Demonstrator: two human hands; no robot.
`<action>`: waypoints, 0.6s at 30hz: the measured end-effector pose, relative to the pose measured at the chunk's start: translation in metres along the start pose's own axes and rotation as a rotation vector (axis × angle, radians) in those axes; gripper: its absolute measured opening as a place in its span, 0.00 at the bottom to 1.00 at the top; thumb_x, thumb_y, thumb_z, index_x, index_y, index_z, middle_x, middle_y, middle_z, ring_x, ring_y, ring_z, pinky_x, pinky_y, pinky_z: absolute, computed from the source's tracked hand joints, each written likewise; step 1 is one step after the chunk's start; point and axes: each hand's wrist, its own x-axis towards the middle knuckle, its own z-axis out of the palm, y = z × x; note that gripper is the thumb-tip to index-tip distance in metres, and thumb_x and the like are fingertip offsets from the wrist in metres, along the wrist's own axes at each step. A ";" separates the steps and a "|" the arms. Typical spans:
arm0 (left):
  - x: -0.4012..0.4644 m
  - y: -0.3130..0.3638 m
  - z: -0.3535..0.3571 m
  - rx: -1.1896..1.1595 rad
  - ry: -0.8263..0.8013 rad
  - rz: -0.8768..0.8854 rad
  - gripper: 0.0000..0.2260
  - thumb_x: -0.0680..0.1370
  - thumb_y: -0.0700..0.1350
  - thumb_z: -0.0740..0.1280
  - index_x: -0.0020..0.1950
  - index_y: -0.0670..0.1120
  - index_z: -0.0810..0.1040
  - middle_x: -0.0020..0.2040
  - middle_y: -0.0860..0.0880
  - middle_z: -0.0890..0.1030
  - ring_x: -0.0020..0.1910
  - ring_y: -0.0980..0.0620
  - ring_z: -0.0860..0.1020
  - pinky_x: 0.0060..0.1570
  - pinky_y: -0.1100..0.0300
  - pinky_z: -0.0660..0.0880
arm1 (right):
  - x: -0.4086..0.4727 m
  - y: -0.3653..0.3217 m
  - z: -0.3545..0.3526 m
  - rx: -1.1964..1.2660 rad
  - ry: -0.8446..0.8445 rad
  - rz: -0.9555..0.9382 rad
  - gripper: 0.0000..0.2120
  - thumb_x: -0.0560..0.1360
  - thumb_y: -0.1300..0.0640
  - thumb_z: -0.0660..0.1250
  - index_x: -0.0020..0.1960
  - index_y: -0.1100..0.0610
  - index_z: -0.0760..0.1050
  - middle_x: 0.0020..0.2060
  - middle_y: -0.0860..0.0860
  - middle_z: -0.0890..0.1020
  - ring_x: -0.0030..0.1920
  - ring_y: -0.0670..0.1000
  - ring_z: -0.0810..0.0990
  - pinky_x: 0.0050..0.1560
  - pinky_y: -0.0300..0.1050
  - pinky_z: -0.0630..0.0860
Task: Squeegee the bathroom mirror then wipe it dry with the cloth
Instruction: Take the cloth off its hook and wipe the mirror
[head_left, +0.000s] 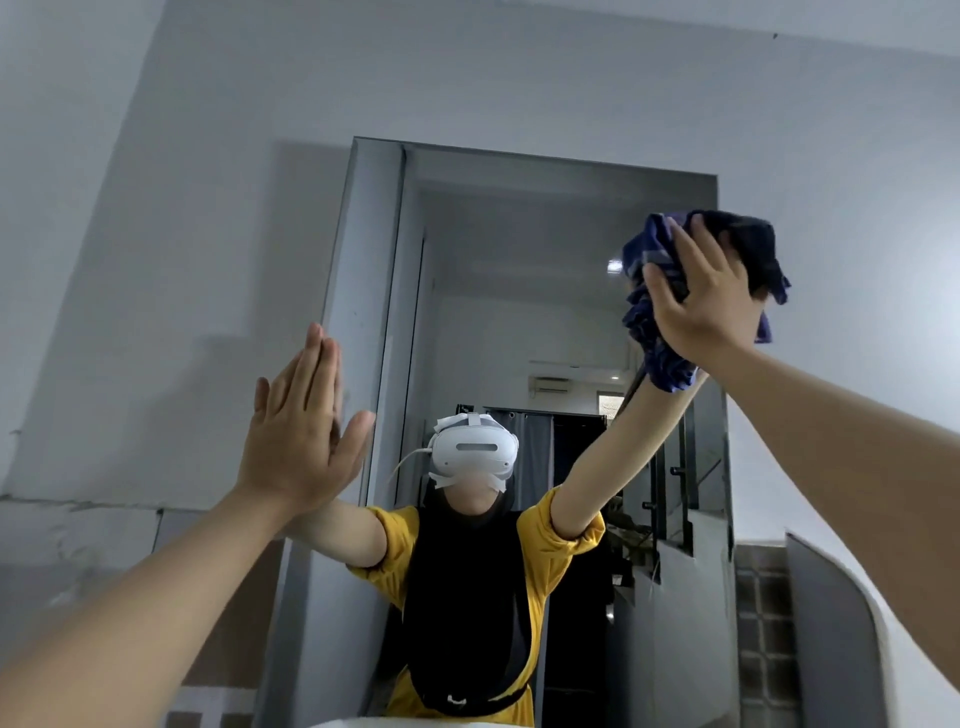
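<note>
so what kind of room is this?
Likely a home bathroom or washroom: a frameless wall mirror on a plain painted wall, tiled wall lower right. The right hand presses a blue cloth to the glass; the left hand rests flat.

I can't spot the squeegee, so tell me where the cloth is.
The cloth is at the upper right of the head view, pressed by the right hand against the mirror near its top right corner.
</note>
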 end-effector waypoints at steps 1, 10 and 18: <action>0.000 0.001 0.000 0.003 0.005 -0.003 0.34 0.77 0.59 0.48 0.77 0.40 0.50 0.78 0.43 0.51 0.76 0.44 0.55 0.73 0.45 0.57 | -0.004 0.002 0.000 0.017 0.011 0.032 0.27 0.75 0.36 0.52 0.74 0.38 0.58 0.76 0.43 0.60 0.76 0.54 0.58 0.69 0.67 0.58; -0.001 -0.013 -0.003 -0.031 -0.048 -0.025 0.35 0.76 0.60 0.49 0.77 0.42 0.47 0.78 0.44 0.48 0.74 0.42 0.58 0.67 0.37 0.63 | -0.053 -0.046 0.026 0.032 0.091 0.291 0.26 0.77 0.39 0.52 0.74 0.38 0.56 0.77 0.44 0.58 0.77 0.53 0.53 0.70 0.68 0.53; 0.003 -0.002 -0.003 -0.049 -0.101 -0.033 0.34 0.77 0.62 0.46 0.77 0.45 0.47 0.79 0.46 0.48 0.75 0.43 0.56 0.69 0.37 0.59 | -0.071 -0.110 0.045 0.071 0.059 0.315 0.26 0.78 0.38 0.51 0.75 0.39 0.54 0.78 0.44 0.54 0.77 0.53 0.50 0.70 0.70 0.51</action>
